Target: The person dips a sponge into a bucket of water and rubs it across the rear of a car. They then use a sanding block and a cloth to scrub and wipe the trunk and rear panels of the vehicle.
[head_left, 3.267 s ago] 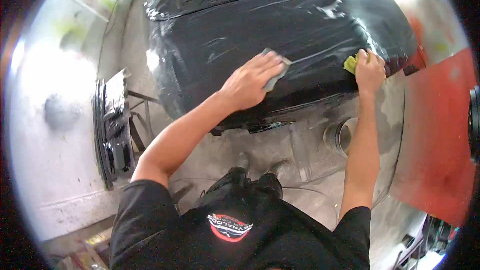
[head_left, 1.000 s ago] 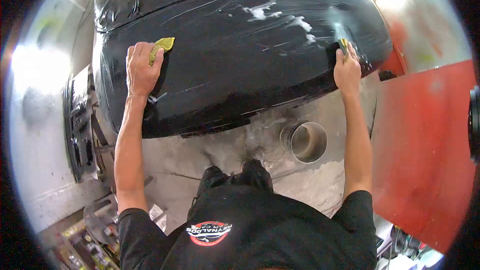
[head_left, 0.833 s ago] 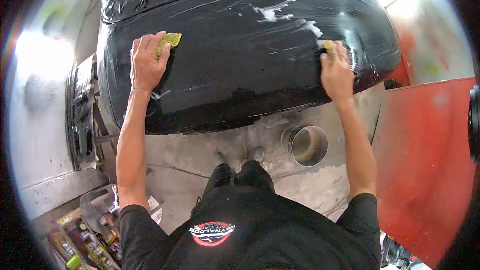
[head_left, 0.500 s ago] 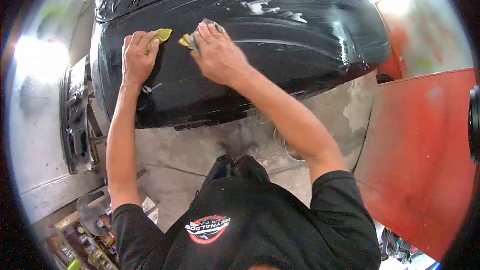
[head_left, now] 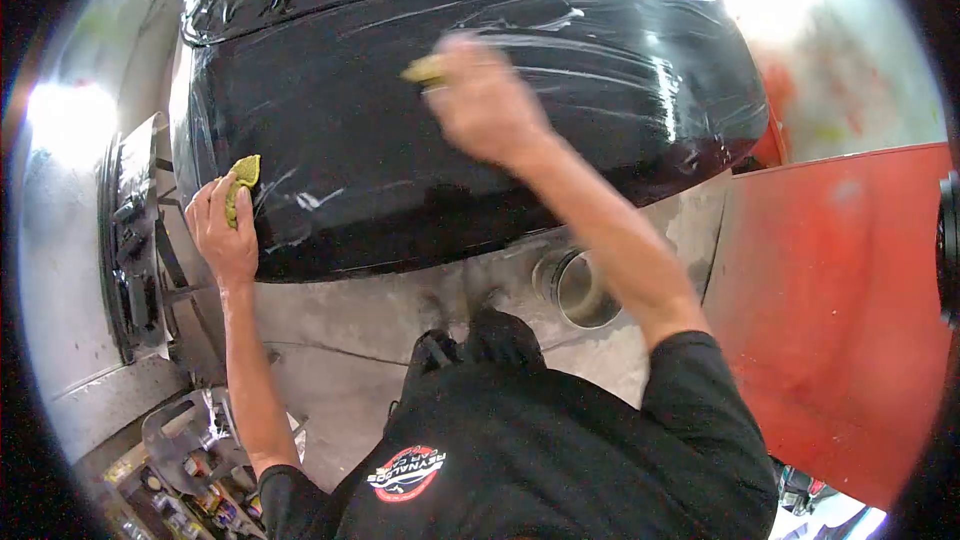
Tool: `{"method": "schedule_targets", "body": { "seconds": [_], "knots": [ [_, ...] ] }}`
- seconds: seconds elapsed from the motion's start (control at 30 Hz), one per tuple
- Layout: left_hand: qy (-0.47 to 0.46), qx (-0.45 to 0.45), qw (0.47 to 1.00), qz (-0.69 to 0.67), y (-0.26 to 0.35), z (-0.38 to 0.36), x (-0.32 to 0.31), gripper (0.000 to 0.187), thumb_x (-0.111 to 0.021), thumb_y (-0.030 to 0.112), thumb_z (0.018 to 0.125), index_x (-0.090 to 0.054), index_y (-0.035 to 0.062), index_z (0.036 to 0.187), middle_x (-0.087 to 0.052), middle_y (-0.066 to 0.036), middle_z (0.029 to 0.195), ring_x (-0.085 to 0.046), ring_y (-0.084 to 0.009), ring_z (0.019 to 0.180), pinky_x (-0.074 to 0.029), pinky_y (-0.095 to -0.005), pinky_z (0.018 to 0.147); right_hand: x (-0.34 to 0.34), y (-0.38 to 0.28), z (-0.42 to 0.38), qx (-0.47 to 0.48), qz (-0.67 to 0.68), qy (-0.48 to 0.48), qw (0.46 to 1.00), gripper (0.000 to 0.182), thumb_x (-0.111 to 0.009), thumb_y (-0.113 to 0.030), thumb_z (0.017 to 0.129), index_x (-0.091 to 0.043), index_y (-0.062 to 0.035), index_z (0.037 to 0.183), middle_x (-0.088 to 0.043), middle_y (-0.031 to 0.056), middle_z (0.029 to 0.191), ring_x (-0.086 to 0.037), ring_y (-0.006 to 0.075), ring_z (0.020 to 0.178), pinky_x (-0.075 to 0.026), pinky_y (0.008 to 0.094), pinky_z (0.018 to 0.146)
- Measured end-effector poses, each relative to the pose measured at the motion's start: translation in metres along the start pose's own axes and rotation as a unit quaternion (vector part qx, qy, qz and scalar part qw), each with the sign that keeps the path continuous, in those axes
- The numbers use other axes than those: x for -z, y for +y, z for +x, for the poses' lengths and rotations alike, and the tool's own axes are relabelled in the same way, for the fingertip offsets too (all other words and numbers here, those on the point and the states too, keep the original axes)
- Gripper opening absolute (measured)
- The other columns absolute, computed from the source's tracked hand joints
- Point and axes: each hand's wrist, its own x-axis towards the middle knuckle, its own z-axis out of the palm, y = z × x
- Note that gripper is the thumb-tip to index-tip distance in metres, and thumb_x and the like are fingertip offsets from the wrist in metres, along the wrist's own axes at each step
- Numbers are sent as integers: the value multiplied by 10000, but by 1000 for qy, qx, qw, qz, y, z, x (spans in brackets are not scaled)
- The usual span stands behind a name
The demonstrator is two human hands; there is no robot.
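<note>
Black wet panel (head_left: 470, 130): my left hand (head_left: 225, 235) pinches a yellow cloth (head_left: 241, 180) at its left edge, my right hand (head_left: 480, 100), blurred, presses another pad (head_left: 424, 70) near the upper middle; overlapping flat strokes should serve best.

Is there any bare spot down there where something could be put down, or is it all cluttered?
Bare concrete floor lies between the black panel and the person's shoes, left of the round pipe opening. Further bare floor runs between that opening and the red panel. The bottom-left corner is crowded with tools and clutter.
</note>
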Motion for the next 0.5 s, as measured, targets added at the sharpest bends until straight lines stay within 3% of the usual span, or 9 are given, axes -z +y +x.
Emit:
{"method": "schedule_targets", "body": {
  "seconds": [0.03,0.07,0.13,0.23,0.3,0.33,0.37,0.4,0.5],
  "knots": [
    [6,0,1000,1,2,3,-1,253,-697,203,976,-724,93,1202,-668,-127,1186,-597,-332,1138,-464,-457,1012,-1,-30,43,-153,258,-119,947,498,-621,-287,978,-605,132,1244,-586,331,1358,-557,476,1291,-403,529,1155],
    [1,7,1000,11,5,6,1,253,-696,206,978,-725,95,1203,-669,-127,1185,-599,-331,1138,-464,-456,1013,-23,-53,60,-65,180,-97,977,543,-594,-330,990,-601,140,1261,-576,330,1383,-540,442,1336,-383,519,1175],
    [-16,21,999,29,11,6,6,254,-694,213,981,-725,97,1204,-671,-127,1184,-601,-330,1138,-465,-454,1014,-34,-66,81,-48,181,-92,978,541,-571,-334,1004,-594,122,1294,-576,304,1403,-537,413,1355,-377,505,1185],
    [-28,48,997,57,14,4,4,265,-676,254,998,-716,89,1202,-688,-112,1165,-625,-316,1106,-470,-448,990,-36,-40,63,31,169,29,985,469,-581,-331,980,-656,68,1214,-630,254,1315,-591,397,1266,-432,479,1125],
    [-18,74,994,84,15,-4,-2,277,-663,286,1010,-709,87,1199,-699,-92,1155,-640,-298,1087,-471,-444,967,-4,8,36,30,236,-94,967,479,-606,-327,975,-649,62,1252,-600,253,1397,-555,400,1331,-406,472,1169],
    [-1,103,990,100,24,-10,-4,279,-664,289,1010,-711,90,1200,-701,-89,1158,-641,-299,1087,-470,-443,968,0,45,12,16,286,-83,955,474,-636,-322,960,-655,52,1251,-596,257,1401,-556,399,1332,-408,479,1174],
    [14,128,985,117,33,-14,-5,280,-665,292,1010,-712,93,1201,-702,-87,1160,-641,-299,1088,-470,-443,969,20,83,-18,-19,264,-111,958,477,-572,-304,1030,-602,27,1373,-553,217,1493,-477,349,1439,-360,444,1223],
    [27,152,979,132,40,-17,-7,282,-666,296,1010,-714,95,1203,-704,-84,1162,-642,-300,1089,-469,-442,970,26,128,-58,37,150,-53,987,466,-591,-291,1023,-600,-13,1397,-554,193,1502,-471,338,1446,-350,433,1228],
    [30,177,975,127,45,-17,-11,284,-682,307,1001,-735,104,1193,-716,-96,1163,-644,-314,1097,-469,-440,978,97,212,-118,-160,154,-146,964,470,-623,-196,990,-578,-3,1416,-552,205,1499,-495,367,1421,-370,441,1218]
  ]
}}
